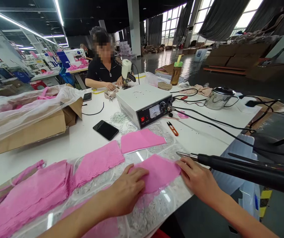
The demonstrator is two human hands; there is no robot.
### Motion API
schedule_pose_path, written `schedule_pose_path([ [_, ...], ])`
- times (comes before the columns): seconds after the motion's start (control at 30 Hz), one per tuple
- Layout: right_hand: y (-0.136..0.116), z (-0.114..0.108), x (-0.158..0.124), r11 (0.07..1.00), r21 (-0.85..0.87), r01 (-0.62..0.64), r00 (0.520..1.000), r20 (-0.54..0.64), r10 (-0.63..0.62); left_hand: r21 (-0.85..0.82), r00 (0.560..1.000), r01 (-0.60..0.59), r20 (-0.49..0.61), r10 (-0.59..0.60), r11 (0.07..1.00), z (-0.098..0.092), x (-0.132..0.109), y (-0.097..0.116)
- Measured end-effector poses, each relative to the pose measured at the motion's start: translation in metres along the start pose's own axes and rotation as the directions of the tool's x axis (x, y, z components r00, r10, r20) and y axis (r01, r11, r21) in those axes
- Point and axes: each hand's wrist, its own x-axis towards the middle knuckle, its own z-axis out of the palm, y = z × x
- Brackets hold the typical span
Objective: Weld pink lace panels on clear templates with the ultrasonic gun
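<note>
A pink fabric piece with angled edges lies on a clear, glossy sheet over the table. My left hand rests on its left edge, fingers laid over the cloth. At the opposite corner, my right hand pinches the fabric between fingertips; its thumb is partly hidden. Just above that hand extends a black pen-like tool with a metal tip, not held by it. Beyond the piece lies another pink panel. Scalloped pink panels and a thicker pink fabric stack lie to the left.
A white control box stands mid-table, its cables running right. Near it are orange thread snips, a phone and pale elastic cord. A carton is left, a glass pot right. A co-worker sits opposite.
</note>
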Motion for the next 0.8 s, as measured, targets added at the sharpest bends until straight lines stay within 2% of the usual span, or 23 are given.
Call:
schedule_pose_path([
  [0.17, 0.004, -0.002, -0.004, 0.992, 0.058, -0.11, 0.993, -0.029, 0.111, 0.019, 1.0, 0.017, -0.018, -0.016, 1.0, 0.0, 0.018, 0.003],
  [0.43, 0.005, -0.005, -0.005, 0.979, 0.153, -0.137, 0.99, -0.004, 0.139, 0.005, 0.995, 0.087, -0.048, -0.087, 0.996, 0.008, 0.101, 0.013],
  [0.53, 0.005, -0.006, -0.006, 0.968, 0.193, -0.161, 0.987, 0.014, 0.161, -0.034, 0.992, 0.107, -0.056, -0.109, 0.994, 0.013, 0.124, 0.013],
  [0.67, 0.005, -0.005, -0.007, 0.953, 0.235, -0.189, 0.982, 0.03, 0.188, -0.09, 0.991, 0.122, -0.044, -0.126, 0.988, 0.016, 0.139, 0.011],
  [0.8, 0.004, -0.006, -0.007, 0.935, 0.278, -0.222, 0.975, 0.039, 0.22, -0.15, 0.99, 0.117, -0.055, -0.126, 0.982, 0.018, 0.141, 0.01],
])
